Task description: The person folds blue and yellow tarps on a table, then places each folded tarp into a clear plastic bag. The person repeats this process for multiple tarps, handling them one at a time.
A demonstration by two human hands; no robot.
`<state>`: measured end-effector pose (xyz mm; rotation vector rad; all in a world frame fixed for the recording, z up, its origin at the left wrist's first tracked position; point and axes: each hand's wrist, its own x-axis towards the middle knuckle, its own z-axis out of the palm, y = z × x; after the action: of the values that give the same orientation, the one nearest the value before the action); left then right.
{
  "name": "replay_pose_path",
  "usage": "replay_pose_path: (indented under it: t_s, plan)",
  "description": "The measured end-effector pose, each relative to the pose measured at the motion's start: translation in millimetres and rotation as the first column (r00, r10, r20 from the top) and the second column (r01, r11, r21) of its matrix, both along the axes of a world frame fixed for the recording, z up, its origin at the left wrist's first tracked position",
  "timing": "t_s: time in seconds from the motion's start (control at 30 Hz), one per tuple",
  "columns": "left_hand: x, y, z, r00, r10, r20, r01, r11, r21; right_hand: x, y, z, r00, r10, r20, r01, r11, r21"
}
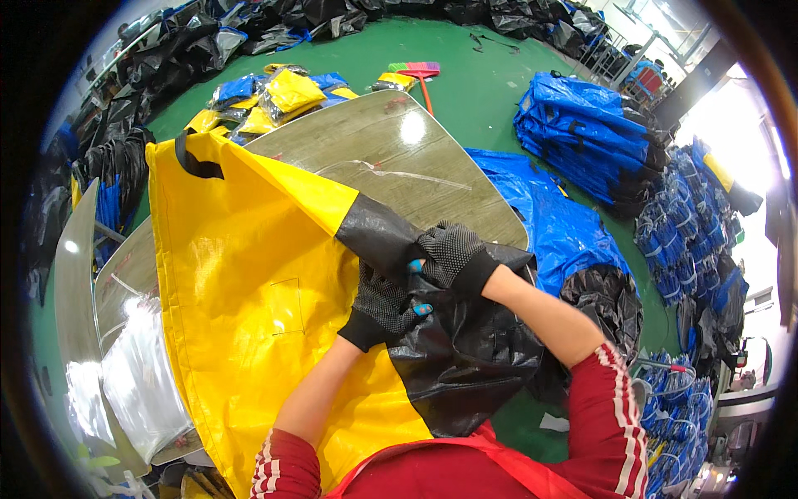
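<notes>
a large yellow and black bag [258,249] lies spread across the near part of the wood-grain table [432,170], its yellow side toward the table's left end and its black side hanging past the table's near right edge. a black strap handle [198,163] loops from the bag's upper left corner, over the table's left half.

both hands wear dark dotted gloves with blue thumb tips. the right hand [454,254], at the table's near right edge, is closed on the black fabric, gripping a fold of it. the left hand [382,306], just beside it and nearer the table's middle, also grips the black fabric; some of its fingers are hidden.

clear plastic bags [143,378] lie at the table's left end. beyond the table's far edge sit wrapped yellow and blue packs [291,93], and a broom [416,70] with a red handle. right of the table a blue sheet [553,220] spreads out, and farther right of it stand a folded blue stack [578,133] and tied blue bundles [672,224].
</notes>
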<state>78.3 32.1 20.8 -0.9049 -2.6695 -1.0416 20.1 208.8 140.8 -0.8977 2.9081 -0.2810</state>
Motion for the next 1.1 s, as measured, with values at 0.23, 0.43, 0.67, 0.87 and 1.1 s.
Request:
replay_pose_path:
  t_s: [0.23, 0.43, 0.67, 0.87, 1.1]
  plan:
    - [10.8, 5.2, 7.6, 0.986, -0.054, -0.158, 0.034, 0.992, -0.125, -132.2, 47.9, 55.5, 0.916, -0.165, -0.366, 0.181, 0.984, 0.008]
    - [7.5, 7.8, 7.1, 0.991, -0.031, -0.132, 0.002, 0.977, -0.213, -121.4, 4.9, 51.4, 0.817, -0.249, -0.521, 0.070, 0.938, -0.339]
    - [16.6, 21.3, 2.4, 0.973, 0.098, -0.210, -0.124, 0.986, -0.112, -56.9, -2.9, -25.9, 0.550, 0.297, -0.780, -0.355, 0.929, 0.104]
    - [3.0, 5.9, 34.0, 0.993, 0.042, 0.111, -0.036, 0.998, -0.051, -145.7, -15.6, -31.0, 0.927, 0.006, -0.375, -0.154, 0.917, -0.367]
    - [-69.3, -68.7, 21.8, 0.978, 0.005, -0.207, -0.122, 0.822, -0.557, -122.2, -67.1, 30.2, 0.699, 0.147, -0.700, -0.154, 0.987, 0.053]
